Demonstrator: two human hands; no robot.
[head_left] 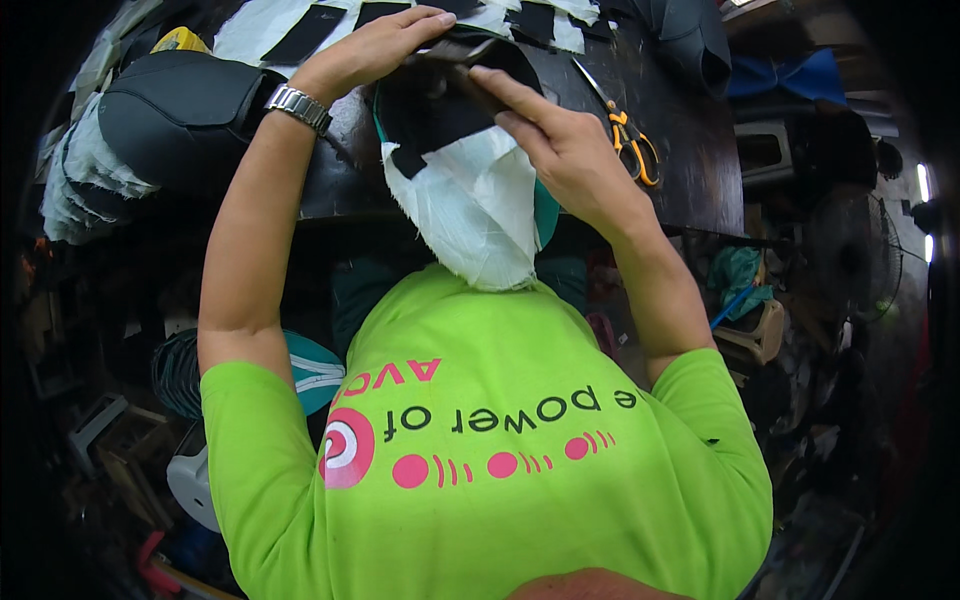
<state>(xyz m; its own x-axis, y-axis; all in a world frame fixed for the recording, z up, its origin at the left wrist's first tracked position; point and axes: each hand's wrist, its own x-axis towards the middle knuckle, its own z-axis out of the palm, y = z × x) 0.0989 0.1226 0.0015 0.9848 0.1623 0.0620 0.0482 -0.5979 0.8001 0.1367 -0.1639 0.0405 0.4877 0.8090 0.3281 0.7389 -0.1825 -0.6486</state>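
A rounded black piece [415, 115] with white frayed lining [480, 195] and a teal edge hangs over the table's near edge, above my lap. My left hand [385, 48] lies along its far rim, fingers stretched out and together. My right hand [565, 140] is closed round the dark handle of a tool with a greyish metal head [455, 52], which looks like a hammer. The head is blurred and sits over the black piece, close to my left fingers. Shadow hides the exact contact there.
Orange-handled scissors [630, 140] lie on the dark table [690, 165], right of my hand. Black rounded covers [180, 115] with white frayed cloth sit at left. White cloth and black strips [305, 35] spread across the back. A fan [860, 255] stands at far right.
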